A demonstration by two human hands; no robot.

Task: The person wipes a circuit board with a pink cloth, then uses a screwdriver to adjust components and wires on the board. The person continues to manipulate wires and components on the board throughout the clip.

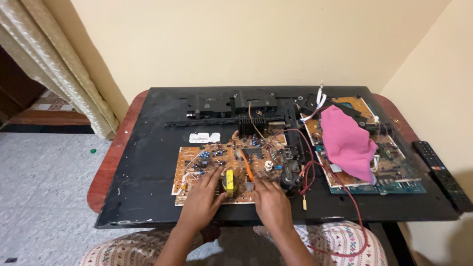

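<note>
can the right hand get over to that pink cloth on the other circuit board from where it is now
Probably yes. The right hand rests on the brown circuit board, and the pink cloth lies uncovered on top to its right; only loose red wires lie between.

Pink cloth [347,140], remote controls [442,173], curtain [59,64]

Tan circuit board [217,165] dotted with blue parts and a yellow transformer [229,180], pink cloth [347,140], black panel [148,162], red wires [308,170], patterned cream trousers [340,241], grey speckled floor [44,197].
</note>
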